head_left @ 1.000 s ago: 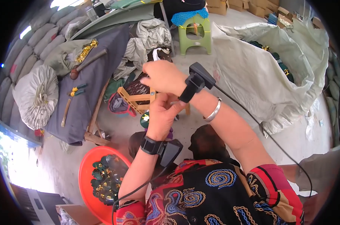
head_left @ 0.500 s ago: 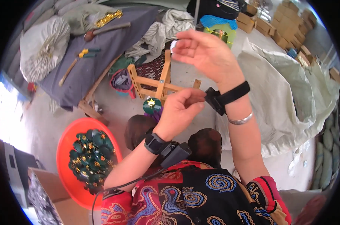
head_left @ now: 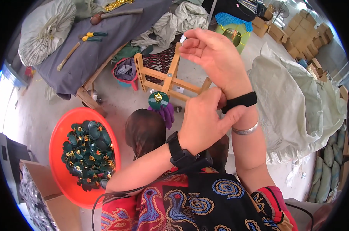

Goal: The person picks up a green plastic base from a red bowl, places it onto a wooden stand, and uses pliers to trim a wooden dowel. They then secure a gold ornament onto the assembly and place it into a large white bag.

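Note:
My left hand (head_left: 205,121) is closed at my right wrist, its thumb along the black strap (head_left: 241,101) worn there. The small black box on that strap is now covered by its fingers. Raised above, my right hand (head_left: 213,52) has loosely bent fingers, with nothing visible in them. A silver bracelet (head_left: 245,130) circles the right forearm below the strap. Another black strap (head_left: 175,147) with a black box (head_left: 197,161) and a cable is on my left wrist. Beyond the knees are a green disc with a gold ornament (head_left: 158,97) and purple cloth (head_left: 166,114).
A red basin (head_left: 59,161) of green and gold pieces stands left. Ahead is a wooden frame (head_left: 164,79). Pliers (head_left: 93,36) and a wooden-handled tool (head_left: 120,14) lie on the cloth-covered table (head_left: 105,42). A pale sack sheet (head_left: 293,104) spreads right; cartons (head_left: 305,32) stand behind.
My left hand has moved right and up from beside the right wrist and closed over the box and strap there. The right hand keeps nearly the same pose. The view has shifted slightly.

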The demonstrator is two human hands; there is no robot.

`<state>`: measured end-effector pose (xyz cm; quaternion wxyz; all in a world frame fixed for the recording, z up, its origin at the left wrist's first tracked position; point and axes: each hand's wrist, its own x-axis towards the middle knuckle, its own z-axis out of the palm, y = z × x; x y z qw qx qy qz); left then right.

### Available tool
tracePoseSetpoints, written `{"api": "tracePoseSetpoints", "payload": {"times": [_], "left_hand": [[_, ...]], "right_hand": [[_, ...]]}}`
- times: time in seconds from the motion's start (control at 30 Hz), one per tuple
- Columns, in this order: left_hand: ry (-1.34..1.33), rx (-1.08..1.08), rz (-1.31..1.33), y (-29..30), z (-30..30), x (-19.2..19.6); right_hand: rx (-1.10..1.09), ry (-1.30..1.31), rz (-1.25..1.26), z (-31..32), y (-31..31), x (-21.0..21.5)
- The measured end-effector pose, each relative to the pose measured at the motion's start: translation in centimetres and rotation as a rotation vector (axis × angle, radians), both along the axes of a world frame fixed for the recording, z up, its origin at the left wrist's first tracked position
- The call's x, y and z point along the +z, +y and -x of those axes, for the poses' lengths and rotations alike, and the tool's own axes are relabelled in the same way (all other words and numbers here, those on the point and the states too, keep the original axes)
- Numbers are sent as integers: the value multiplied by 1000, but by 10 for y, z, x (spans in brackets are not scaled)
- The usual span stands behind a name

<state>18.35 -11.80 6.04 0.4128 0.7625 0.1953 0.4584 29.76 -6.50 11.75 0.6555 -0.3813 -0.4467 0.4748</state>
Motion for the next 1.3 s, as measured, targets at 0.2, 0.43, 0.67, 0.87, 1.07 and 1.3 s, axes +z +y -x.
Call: {"api": "tracePoseSetpoints", "payload": {"times": [0.2,0.43,0.67,0.87,1.07,1.3], "left_hand": [[-212,-175,239,6,-2,-14],[-321,-561,712,20,8,-17],[-319,-493,740,14,12,-26],[-158,-338,549,23,14,-38],[-210,-287,688,17,16,-45],[-151,-317,647,5,21,-45]], "right_hand": [[76,100,75,-2,1,-5],[150,179,85,2,6,-8],[217,226,85,7,8,-10],[263,358,11,7,9,2],[276,378,17,5,10,5],[284,428,25,4,15,0]]}}
